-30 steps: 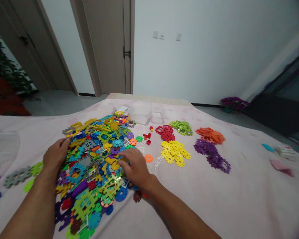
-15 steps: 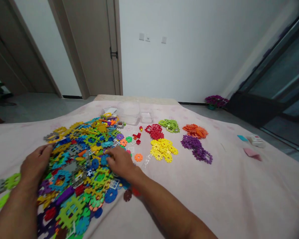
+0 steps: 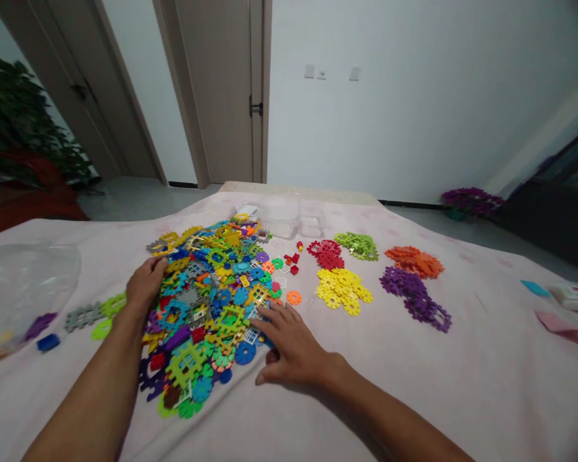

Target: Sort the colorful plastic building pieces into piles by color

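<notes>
A big mixed heap of colourful plastic building pieces [image 3: 216, 295] lies in front of me, with notched discs, square frames and small bricks in it. My left hand [image 3: 146, 282] is at the heap's left edge, its fingers curled in against the pieces. What those fingers hold, if anything, is hidden. At the right edge my right hand [image 3: 293, 343] is open, fingers spread and palm down, close to a white window-frame piece [image 3: 251, 335]. Part of a brown disc [image 3: 272, 357] shows below its palm. A blue disc [image 3: 245, 353] lies just left of the thumb.
Single-colour piles lie to the right: red [image 3: 326, 253], light green [image 3: 359, 245], yellow [image 3: 343, 289], orange [image 3: 415, 261] and purple [image 3: 414, 295]. Clear plastic boxes [image 3: 280, 224] stand at the back. A clear plastic bag [image 3: 29, 276] is at the left. Pink cloth [image 3: 390, 385] covers the surface.
My view has swung left, bringing the plastic bag into sight. My right hand has gone from bent fingers on the pieces to spread fingers, nearer me. The left hand keeps to the heap's left edge.
</notes>
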A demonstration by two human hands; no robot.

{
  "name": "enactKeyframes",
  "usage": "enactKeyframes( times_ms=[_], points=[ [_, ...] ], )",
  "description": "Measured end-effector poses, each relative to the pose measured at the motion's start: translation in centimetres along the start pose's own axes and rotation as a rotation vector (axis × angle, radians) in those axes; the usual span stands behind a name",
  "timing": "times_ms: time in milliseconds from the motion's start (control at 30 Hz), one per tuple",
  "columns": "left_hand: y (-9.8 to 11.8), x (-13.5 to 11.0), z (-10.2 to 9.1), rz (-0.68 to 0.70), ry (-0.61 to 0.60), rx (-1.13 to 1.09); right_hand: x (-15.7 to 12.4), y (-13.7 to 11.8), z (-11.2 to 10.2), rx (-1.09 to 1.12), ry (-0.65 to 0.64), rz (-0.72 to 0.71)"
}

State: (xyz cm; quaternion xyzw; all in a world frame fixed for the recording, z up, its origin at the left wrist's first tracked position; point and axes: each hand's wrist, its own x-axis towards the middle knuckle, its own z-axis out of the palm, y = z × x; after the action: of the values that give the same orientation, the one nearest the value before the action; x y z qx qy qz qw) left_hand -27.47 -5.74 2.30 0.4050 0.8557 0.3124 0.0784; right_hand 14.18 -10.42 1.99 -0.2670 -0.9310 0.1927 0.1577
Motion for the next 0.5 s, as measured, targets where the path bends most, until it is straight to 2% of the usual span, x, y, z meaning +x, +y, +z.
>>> enactKeyframes(
  times_ms=[167,267,367,433,500],
  points=[
    [3.7,-0.6,1.4,0.079,0.021,-0.137,3.9,0.2,0.6,-0.047,0.122,0.034],
    [6.5,-1.2,2.0,0.202,0.007,-0.243,6.5,0.5,0.0,-0.095,0.164,0.167],
    [8.4,-1.7,1.6,0.348,-0.061,-0.342,7.5,0.2,-0.6,-0.121,0.265,0.284],
    [8.4,-1.9,0.7,0.406,-0.123,-0.364,7.2,-0.8,-0.9,-0.097,0.311,0.190],
    [7.1,-1.9,-0.5,0.419,-0.171,-0.253,6.5,-2.2,-0.8,-0.060,0.280,-0.028]
  ],
)
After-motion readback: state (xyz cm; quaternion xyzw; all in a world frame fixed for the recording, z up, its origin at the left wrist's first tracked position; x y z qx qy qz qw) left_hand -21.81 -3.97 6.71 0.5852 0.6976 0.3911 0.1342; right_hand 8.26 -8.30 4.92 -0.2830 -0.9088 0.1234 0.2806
